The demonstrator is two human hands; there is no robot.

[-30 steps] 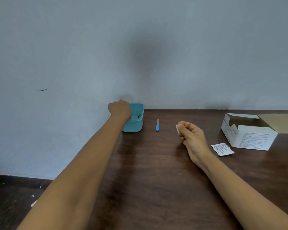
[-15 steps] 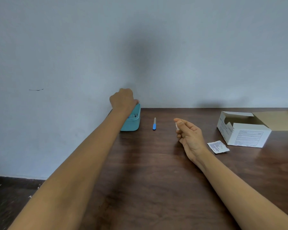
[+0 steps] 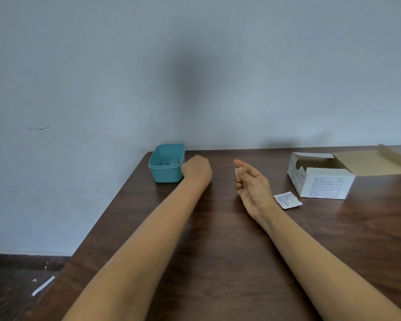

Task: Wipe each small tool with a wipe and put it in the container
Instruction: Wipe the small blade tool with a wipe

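Note:
A teal container stands at the table's far left corner with a few small tools lying inside it. My left hand is just to the right of it, low over the table, knuckles toward me and fingers curled under. It covers the spot where the blue-handled tool lay, and that tool is hidden. My right hand hovers palm-left in the middle of the table. Between thumb and fingers it pinches a small white wipe.
An open white cardboard box sits at the far right, its flap folded back. A torn wipe packet lies in front of it. The dark wooden table ends at the left; the floor with paper scraps lies below.
My left hand has left the container and moved right and down over the blue-handled tool. The right hand still holds the wipe in about the same place.

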